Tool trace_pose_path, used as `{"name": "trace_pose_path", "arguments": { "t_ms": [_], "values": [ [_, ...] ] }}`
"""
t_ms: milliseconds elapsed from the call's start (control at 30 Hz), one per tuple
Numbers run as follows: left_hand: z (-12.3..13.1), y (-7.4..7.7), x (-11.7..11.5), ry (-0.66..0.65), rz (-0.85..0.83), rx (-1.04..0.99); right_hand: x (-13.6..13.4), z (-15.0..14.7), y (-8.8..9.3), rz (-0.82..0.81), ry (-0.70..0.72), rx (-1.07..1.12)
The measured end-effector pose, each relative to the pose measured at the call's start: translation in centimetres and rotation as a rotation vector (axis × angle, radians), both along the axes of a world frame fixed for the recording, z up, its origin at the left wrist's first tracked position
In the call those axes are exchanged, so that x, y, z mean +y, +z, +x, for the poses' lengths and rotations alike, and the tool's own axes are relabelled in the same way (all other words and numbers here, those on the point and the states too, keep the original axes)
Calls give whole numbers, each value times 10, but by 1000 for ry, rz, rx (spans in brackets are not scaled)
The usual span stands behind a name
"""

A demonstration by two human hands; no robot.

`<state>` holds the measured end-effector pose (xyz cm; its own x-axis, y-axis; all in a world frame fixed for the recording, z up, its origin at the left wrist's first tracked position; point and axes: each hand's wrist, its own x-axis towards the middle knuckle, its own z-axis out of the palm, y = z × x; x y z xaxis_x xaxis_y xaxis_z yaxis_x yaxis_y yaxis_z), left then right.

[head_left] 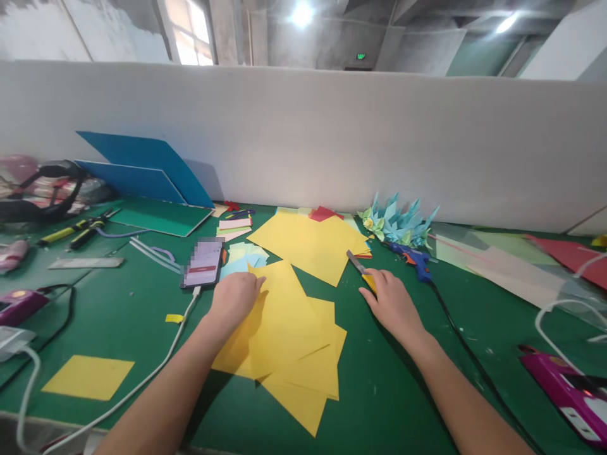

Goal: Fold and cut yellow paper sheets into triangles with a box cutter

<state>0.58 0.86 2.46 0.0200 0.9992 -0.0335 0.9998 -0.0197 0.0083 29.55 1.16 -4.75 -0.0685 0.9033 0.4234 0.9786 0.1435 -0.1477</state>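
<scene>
My left hand point(236, 296) rests on a stack of yellow paper sheets point(289, 341) in front of me, fingers curled and pressing the top sheet's left corner. My right hand point(391, 300) lies on the green table point(403, 392) just right of the stack, its fingers closed round the yellow handle of a utility knife point(358, 265) whose grey blade end points up and left. A larger yellow sheet point(308, 243) lies behind the stack.
A phone point(205, 262) on a white cable sits left of my left hand. Blue boards point(142, 167) lean on the white partition. Paper cranes point(398, 224), a blue glue gun point(417, 260), pastel papers, tools, a ruler and pink devices lie around.
</scene>
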Motion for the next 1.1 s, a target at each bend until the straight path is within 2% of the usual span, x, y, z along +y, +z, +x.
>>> {"name": "trace_pose_path", "arguments": {
  "t_ms": [133, 233, 333, 433, 500, 567, 667, 700, 767, 833, 967, 1100],
  "values": [
    [0, 6, -2, -58, 69, -59, -4, 4, -3, -22, -20, 101],
    [0, 8, -4, -49, 33, -45, -4, 8, 2, -79, -66, 203],
    [0, 8, -7, 19, -48, 31, -4, 11, 4, -26, -29, 303],
    [5, 8, -12, -10, 65, 30, -6, 12, 4, 11, 33, 380],
    [10, 6, -15, -114, 168, -20, -7, 12, 4, -5, 53, 406],
    [14, 1, -18, -329, 167, -127, -8, 12, 5, -26, 66, 425],
    [14, -11, -18, -742, -58, -303, -10, 13, 9, -88, 121, 458],
    [12, -15, -17, -819, -154, -323, -11, 14, 11, -120, 148, 473],
    [7, -22, -14, -841, -274, -357, -14, 15, 14, -190, 200, 502],
    [3, -27, -10, -814, -315, -407, -16, 16, 16, -244, 224, 519],
    [0, -27, -3, -763, -287, -470, -19, 17, 19, -281, 230, 531],
    [4, -26, 3, -776, -236, -479, -19, 15, 20, -299, 255, 566]
  ]
}}
